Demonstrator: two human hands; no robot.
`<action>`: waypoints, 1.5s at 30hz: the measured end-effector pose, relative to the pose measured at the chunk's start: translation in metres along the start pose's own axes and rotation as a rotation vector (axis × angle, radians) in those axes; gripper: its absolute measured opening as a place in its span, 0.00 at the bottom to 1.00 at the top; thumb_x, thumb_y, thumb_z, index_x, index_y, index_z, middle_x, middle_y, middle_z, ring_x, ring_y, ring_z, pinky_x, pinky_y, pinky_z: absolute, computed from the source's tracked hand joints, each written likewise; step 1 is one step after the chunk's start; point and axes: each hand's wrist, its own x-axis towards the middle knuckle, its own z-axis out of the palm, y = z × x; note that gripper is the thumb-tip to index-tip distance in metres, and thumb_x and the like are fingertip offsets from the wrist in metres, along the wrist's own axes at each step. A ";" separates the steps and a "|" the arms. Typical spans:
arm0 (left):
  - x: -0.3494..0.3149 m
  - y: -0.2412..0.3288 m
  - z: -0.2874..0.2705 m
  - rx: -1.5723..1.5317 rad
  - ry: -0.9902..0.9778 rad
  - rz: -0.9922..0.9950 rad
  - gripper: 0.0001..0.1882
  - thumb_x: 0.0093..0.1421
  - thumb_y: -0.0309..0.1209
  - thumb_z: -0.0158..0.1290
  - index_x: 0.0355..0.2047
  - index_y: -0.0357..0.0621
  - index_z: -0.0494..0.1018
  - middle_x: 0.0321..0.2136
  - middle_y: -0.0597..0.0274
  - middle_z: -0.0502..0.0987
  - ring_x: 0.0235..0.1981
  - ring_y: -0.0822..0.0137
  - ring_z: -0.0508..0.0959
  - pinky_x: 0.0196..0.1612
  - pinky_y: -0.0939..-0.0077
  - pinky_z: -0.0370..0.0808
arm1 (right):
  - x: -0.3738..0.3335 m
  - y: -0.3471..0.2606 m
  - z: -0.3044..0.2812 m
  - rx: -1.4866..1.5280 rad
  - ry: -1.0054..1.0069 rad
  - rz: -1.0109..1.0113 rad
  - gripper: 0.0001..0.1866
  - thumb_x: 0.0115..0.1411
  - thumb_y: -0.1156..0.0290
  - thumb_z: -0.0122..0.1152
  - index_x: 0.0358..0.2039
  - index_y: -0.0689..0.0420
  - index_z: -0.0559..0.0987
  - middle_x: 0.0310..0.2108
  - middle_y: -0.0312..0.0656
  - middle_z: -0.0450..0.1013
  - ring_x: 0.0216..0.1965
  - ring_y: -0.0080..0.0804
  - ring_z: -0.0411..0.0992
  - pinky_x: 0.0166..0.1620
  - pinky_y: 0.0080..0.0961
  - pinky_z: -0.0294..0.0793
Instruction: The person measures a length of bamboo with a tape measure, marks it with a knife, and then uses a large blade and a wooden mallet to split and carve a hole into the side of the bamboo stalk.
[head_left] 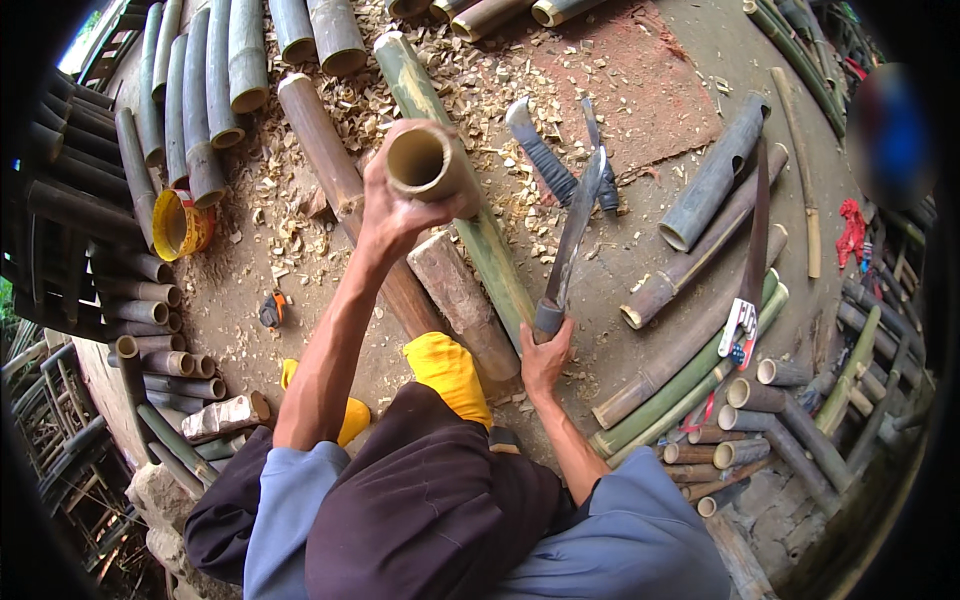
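Grey-brown floor [612, 268] carries scattered pale wood chips [260, 190], yellow tub [170, 228] and black-and-orange tape measure [270, 311] at left, wood block [462, 300] mid, grey bamboo tube [716, 170], brown bamboo pole [700, 245] and thin bamboo strip [797, 175] at right.

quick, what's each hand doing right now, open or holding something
Left hand: closed, holding a bamboo tube.
Right hand: closed, holding a large knife by its handle.

Bare floor [625, 262] to the right of the knife [579, 235] leaves a lane as far as the dark poles [690, 255]. Between left hand [395, 205] and right hand [545, 357], the green pole [497, 267] and log [465, 305] block the way. Two tools [552, 170] crowd the knife's tip.
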 end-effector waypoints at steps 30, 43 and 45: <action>0.002 0.019 -0.051 0.188 0.120 -0.150 0.35 0.36 0.36 0.70 0.45 0.40 0.69 0.37 0.59 0.77 0.40 0.67 0.77 0.47 0.71 0.76 | -0.022 -0.011 0.008 -0.051 0.022 -0.013 0.26 0.42 0.71 0.69 0.39 0.63 0.66 0.31 0.56 0.69 0.36 0.58 0.68 0.38 0.44 0.65; 0.001 0.025 -0.010 0.384 0.000 0.086 0.29 0.38 0.32 0.69 0.41 0.40 0.72 0.37 0.62 0.75 0.39 0.70 0.75 0.45 0.75 0.72 | -0.025 -0.015 0.008 -0.084 -0.004 -0.002 0.24 0.46 0.68 0.66 0.40 0.62 0.66 0.32 0.56 0.70 0.37 0.58 0.69 0.39 0.44 0.66; 0.000 0.027 -0.008 0.343 -0.009 0.091 0.28 0.38 0.31 0.69 0.41 0.41 0.72 0.38 0.62 0.75 0.39 0.70 0.75 0.45 0.74 0.72 | -0.025 -0.015 0.007 -0.092 -0.014 0.014 0.26 0.45 0.67 0.66 0.41 0.63 0.66 0.34 0.56 0.70 0.38 0.57 0.69 0.40 0.44 0.65</action>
